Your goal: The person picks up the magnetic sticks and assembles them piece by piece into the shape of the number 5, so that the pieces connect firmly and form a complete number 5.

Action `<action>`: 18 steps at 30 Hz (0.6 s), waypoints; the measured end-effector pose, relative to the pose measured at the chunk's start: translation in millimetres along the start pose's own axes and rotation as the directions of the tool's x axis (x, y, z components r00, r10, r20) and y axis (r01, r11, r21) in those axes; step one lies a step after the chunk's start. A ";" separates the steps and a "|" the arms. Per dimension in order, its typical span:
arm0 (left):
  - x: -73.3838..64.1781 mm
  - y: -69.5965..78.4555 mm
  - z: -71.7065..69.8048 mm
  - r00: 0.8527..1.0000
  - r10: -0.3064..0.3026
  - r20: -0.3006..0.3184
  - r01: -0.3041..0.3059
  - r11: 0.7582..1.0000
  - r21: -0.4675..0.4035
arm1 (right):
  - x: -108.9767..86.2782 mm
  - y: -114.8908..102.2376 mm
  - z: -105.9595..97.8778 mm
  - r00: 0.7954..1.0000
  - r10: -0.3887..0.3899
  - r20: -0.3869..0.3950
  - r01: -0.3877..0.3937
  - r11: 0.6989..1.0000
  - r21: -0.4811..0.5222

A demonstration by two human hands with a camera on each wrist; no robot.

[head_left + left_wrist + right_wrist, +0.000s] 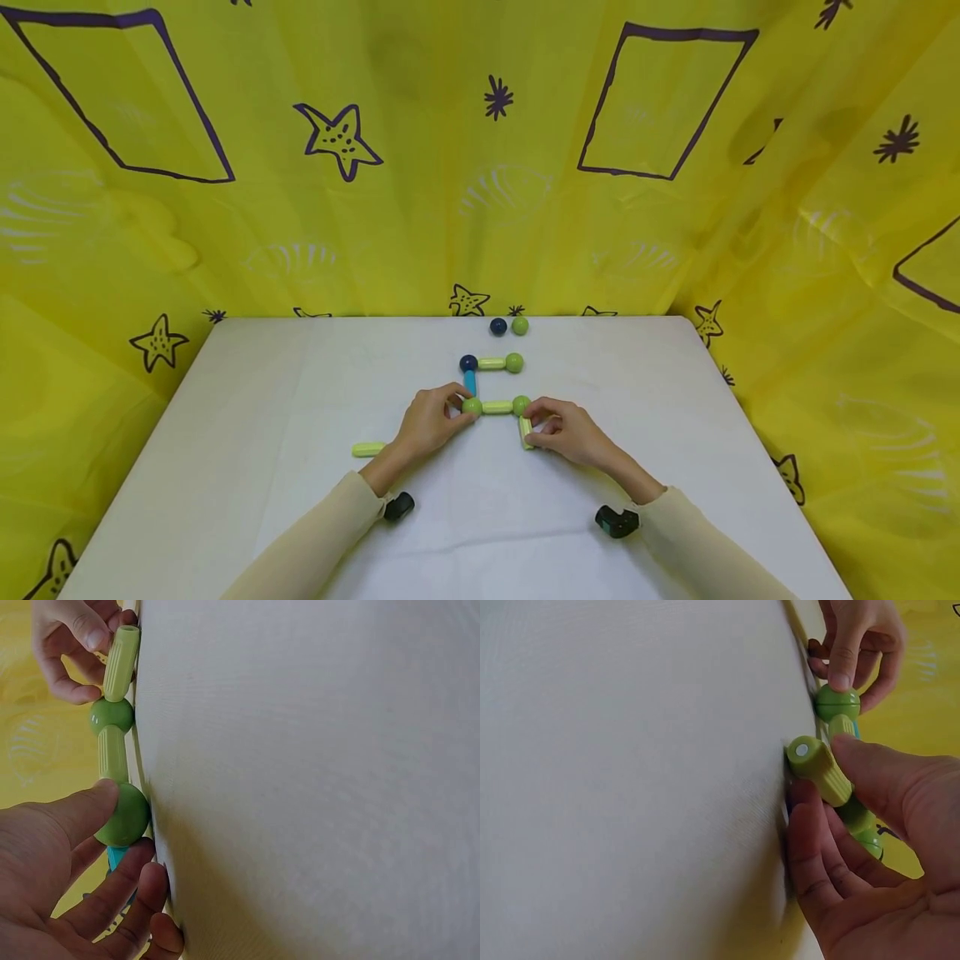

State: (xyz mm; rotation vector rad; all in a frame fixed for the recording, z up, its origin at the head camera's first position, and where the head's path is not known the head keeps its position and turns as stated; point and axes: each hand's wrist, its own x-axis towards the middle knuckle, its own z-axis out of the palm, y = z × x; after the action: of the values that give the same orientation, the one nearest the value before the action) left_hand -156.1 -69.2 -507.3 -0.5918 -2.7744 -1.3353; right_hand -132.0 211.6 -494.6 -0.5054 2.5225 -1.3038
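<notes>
Two hands [429,422], five rods [525,431], six balls [472,407]

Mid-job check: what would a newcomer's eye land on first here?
First, the bright yellow cloth rising beyond the white table, printed with dark-outlined starfish. Next, midway across the table, the angled chain of rods and balls: the left hand pinches a green ball at its left corner, the right hand a pale green rod.

Four green balls [513,362] on show, two dark blue balls [498,327], that's six! Four yellow-green rods [497,407], just one blue rod [470,383], five altogether! And it's two hands [430,422], two black wrist devices [618,522]!
</notes>
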 end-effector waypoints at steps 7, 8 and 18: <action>-1.0 0.8 -0.2 1.000 0.001 -0.003 -0.001 1.000 0.000 | -2.3 -1.5 -15.1 0.997 -0.048 0.065 0.049 0.999 -0.004; -1.1 0.9 -0.1 1.000 0.000 -0.002 0.000 1.000 0.000 | -2.6 -2.1 -18.2 0.997 -0.045 0.065 0.046 0.999 -0.013; 2.4 2.1 -0.1 1.000 0.004 -0.012 -0.004 1.000 0.010 | 0.3 -10.6 -53.9 0.996 -0.090 0.024 0.091 0.991 -0.099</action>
State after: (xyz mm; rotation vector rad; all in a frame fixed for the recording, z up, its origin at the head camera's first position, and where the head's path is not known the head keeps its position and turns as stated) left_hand -157.7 -67.3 -505.3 -0.5863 -2.7676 -1.3192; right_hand -150.7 245.3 -455.5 -0.6577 2.5867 -1.2008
